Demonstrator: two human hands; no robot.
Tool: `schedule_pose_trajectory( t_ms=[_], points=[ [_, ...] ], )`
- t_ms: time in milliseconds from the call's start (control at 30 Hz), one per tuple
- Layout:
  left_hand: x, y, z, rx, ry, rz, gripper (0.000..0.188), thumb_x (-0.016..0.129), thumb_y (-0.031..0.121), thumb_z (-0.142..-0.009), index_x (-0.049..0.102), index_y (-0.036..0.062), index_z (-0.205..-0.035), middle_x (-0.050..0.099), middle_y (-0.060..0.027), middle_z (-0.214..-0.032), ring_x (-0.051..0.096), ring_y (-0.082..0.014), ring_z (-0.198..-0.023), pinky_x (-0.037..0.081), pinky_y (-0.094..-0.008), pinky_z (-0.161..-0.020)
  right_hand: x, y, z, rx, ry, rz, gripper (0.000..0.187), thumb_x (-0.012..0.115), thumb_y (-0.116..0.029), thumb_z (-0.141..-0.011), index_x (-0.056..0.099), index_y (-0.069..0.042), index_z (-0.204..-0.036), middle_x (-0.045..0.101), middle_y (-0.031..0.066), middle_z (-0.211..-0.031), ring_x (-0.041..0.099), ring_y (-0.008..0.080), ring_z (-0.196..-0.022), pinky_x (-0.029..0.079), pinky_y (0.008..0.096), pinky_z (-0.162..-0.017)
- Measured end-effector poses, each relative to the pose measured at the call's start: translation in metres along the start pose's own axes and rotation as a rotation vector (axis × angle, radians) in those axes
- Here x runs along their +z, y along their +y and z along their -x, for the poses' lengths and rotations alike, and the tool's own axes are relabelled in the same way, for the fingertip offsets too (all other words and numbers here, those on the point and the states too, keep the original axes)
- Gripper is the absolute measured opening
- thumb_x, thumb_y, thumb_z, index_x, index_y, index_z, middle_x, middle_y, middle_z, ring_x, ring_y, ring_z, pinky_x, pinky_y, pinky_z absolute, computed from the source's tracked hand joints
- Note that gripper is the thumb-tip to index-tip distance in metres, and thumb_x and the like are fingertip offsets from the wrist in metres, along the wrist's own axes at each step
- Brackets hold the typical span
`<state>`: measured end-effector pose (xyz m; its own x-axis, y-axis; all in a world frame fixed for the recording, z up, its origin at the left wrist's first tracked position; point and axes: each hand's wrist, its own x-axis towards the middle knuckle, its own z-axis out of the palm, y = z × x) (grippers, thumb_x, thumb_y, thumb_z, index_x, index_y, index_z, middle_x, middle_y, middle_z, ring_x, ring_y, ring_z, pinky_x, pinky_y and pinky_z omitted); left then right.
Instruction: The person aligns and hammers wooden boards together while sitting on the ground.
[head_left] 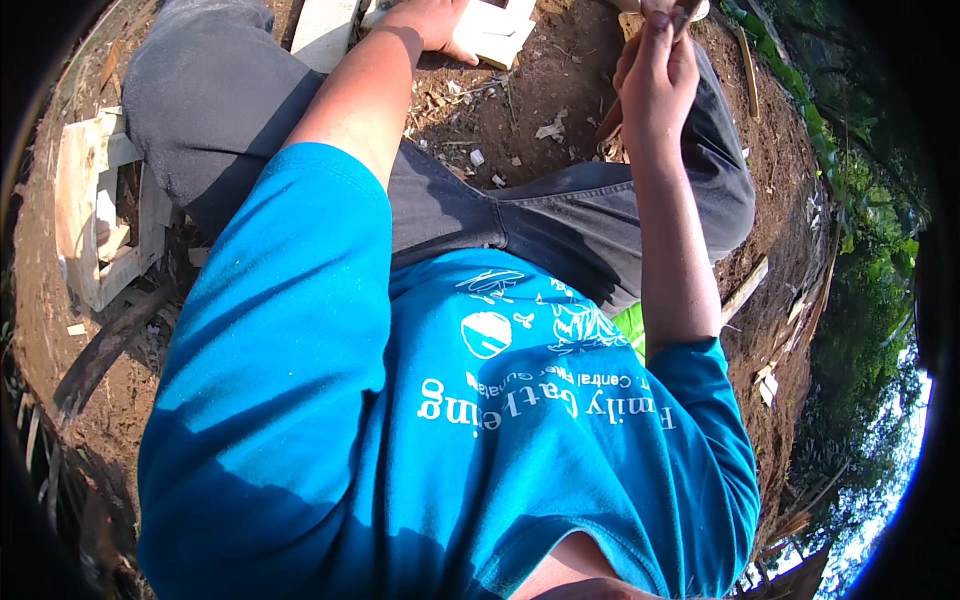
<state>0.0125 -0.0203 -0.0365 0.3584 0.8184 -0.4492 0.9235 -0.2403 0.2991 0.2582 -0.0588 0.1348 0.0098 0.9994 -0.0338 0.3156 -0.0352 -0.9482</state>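
At the top edge, my left hand (425,22) grips a pale wooden piece (497,38) with a dark opening in it, the thumb spread along its near side. The frame's edge cuts off the far part of the wood. To the right, my right hand (662,88) is closed around a brown, stick-like thing (685,18) that runs out of view at the top; its kind does not show. A narrow brown strip (609,122) shows beside this hand's wrist. I cannot tell whether the two brown parts are one thing.
Beyond my left knee lies an open wooden box frame (85,215), with a dark branch (110,350) near it. A pale board (325,30) lies beside my left leg. Wood chips (550,130) litter the soil between my legs. Green plants (860,290) border the right side.
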Motion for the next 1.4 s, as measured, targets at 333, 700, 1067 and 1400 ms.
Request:
schedule_pose_trajectory(
  t_ms=[333, 700, 1067, 1400],
  points=[
    [-0.010, 0.025, -0.009, -0.050, -0.164, -0.031, 0.139, 0.084, 0.073, -0.064, 0.014, 0.0069, -0.165, 0.013, -0.0203, -0.171, 0.007, -0.0403, -0.159, 0.011, -0.0636, -0.125, -0.003, 0.082, 0.011, 0.197, -0.169, 0.544, 0.039, 0.054, -0.034, -0.107, 0.061, 0.002, -0.094, 0.062, 0.0145, -0.073, 0.064, 0.0220, -0.066, 0.051, 0.0411, -0.064],
    [-0.018, 0.015, -0.014, -0.045, -0.070, -0.083, 0.141, 0.082, 0.079, -0.058, 0.023, 0.0059, -0.162, 0.021, -0.0215, -0.169, 0.014, -0.0439, -0.156, 0.012, -0.0675, -0.123, 0.008, 0.091, 0.023, 0.268, -0.372, 0.788, 0.042, 0.060, -0.039, -0.101, 0.068, 0.001, -0.108, 0.069, 0.0196, -0.083, 0.069, 0.0252, -0.079, 0.053, 0.0402, -0.078],
    [0.000, 0.011, -0.018, -0.022, -0.058, 0.003, 0.140, 0.087, 0.073, -0.059, 0.022, 0.0056, -0.162, 0.020, -0.0207, -0.169, 0.011, -0.0427, -0.157, 0.013, -0.0674, -0.123, 0.003, 0.117, 0.023, 0.184, -0.433, 0.879, 0.041, 0.057, -0.035, -0.105, 0.065, 0.005, -0.101, 0.067, 0.0188, -0.080, 0.065, 0.0211, -0.071, 0.052, 0.0368, -0.068],
    [-0.008, 0.013, -0.009, -0.029, -0.030, -0.042, 0.141, 0.087, 0.073, -0.059, 0.020, 0.0056, -0.163, 0.021, -0.0201, -0.168, 0.011, -0.0429, -0.157, 0.010, -0.0692, -0.123, 0.009, 0.084, 0.021, -0.136, 0.061, 0.301, 0.039, 0.052, -0.035, -0.108, 0.060, 0.002, -0.098, 0.066, 0.0110, -0.071, 0.069, 0.0257, -0.068, 0.056, 0.0387, -0.068]
  ],
)
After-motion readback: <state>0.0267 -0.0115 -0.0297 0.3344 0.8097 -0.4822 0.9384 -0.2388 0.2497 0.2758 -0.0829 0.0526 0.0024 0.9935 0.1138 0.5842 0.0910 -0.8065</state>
